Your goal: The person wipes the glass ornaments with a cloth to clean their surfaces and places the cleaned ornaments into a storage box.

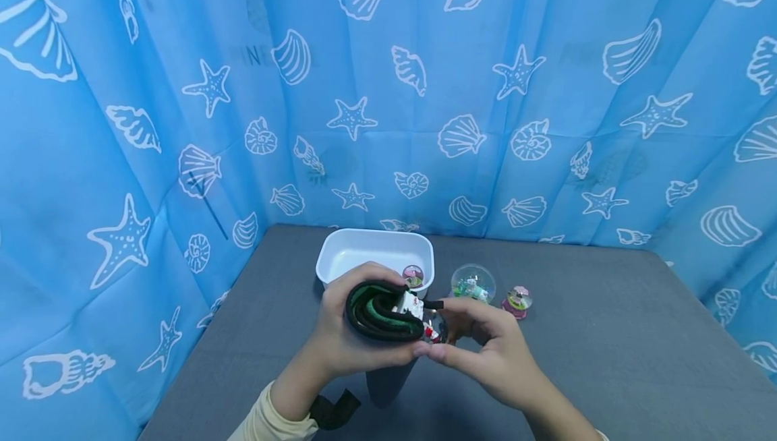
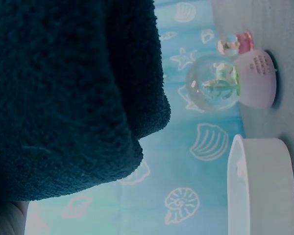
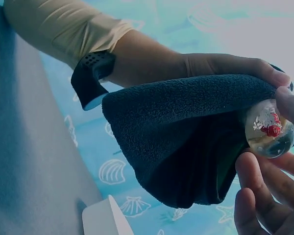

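My left hand (image 1: 334, 333) grips a dark green towel (image 1: 376, 313) with black edges, folded in layers. The towel wraps around part of a small snow globe (image 1: 434, 326) with a white base and red and white figures inside. From the other side, my right hand (image 1: 485, 343) pinches the globe between thumb and fingers. In the right wrist view the clear dome (image 3: 272, 134) pokes out past the towel's edge, and the two thumbs meet beside it. The towel fills much of the left wrist view and hides most of the left hand there.
Behind the hands stands a white tub (image 1: 370, 237) with a small pink snow globe (image 1: 413, 276) in it. To its right are a larger snow globe (image 1: 473, 284) on a pink base and another small one (image 1: 518, 301). A blue shell-print curtain (image 1: 413, 90) hangs behind the grey table (image 1: 607, 333).
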A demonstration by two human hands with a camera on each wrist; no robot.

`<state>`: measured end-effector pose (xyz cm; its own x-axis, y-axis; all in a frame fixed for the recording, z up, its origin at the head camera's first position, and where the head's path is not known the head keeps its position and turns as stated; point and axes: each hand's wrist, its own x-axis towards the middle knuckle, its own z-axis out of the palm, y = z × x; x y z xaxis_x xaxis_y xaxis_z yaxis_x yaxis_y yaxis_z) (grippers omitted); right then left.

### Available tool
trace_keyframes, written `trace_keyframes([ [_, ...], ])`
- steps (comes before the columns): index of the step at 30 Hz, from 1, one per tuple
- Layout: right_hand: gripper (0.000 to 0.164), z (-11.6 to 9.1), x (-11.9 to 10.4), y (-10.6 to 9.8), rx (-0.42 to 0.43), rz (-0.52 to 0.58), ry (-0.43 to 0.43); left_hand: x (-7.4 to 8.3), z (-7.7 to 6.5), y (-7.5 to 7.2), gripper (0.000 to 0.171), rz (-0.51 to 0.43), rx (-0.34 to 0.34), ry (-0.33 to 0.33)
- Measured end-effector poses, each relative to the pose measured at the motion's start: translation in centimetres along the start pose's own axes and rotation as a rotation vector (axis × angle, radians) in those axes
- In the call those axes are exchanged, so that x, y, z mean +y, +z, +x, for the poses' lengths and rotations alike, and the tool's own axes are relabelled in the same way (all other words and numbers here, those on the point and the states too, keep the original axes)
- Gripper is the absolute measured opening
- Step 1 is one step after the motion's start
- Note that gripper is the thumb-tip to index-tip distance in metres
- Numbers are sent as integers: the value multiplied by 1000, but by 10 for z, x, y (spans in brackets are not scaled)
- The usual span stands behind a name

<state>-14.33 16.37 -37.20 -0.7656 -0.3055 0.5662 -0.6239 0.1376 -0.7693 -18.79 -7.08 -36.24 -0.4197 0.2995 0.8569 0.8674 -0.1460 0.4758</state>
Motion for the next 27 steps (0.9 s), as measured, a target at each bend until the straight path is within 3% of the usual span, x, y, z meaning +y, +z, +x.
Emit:
trace_keyframes([
  [8, 32, 2, 1, -4, -90, 169, 15, 1, 1, 1, 67, -3, 0, 21],
  [16, 31, 4, 0, -5, -155, 259, 56, 2, 1, 1, 67, -24, -11, 11],
  [21, 36, 3, -3, -4, -120, 178, 68, 1, 0, 1, 66, -41, -26, -10],
  [27, 48, -1, -6, 0, -8, -43, 49, 0, -3, -1, 68, -44, -54, -95],
])
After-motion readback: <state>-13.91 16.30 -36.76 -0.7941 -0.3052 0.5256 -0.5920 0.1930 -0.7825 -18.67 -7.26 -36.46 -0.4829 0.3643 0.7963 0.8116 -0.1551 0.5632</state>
